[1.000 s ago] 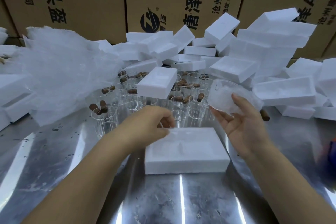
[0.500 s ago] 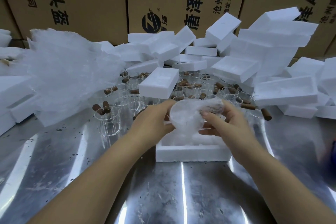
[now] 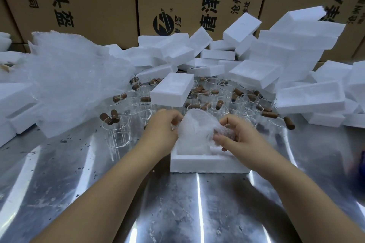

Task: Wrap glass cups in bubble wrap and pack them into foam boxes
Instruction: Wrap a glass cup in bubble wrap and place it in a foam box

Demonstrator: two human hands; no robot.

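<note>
White bubble wrap (image 3: 194, 130) covers the cup entirely; the glass itself is not visible. The bundle is held between both hands, its lower end inside the open foam box (image 3: 207, 163) at table centre; whether it touches the box floor cannot be told. The left hand (image 3: 160, 130) grips the left side with curled fingers. The right hand (image 3: 239, 138) pinches the wrap on the right, thumb on top.

Just beyond stand bare glasses (image 3: 118, 132) with brown corks (image 3: 108, 118); a second box (image 3: 171, 89) lies on them. Heap of loose wrap (image 3: 75, 77) far left, foam pile (image 3: 286, 55) far right, steel table (image 3: 177, 213) beneath.
</note>
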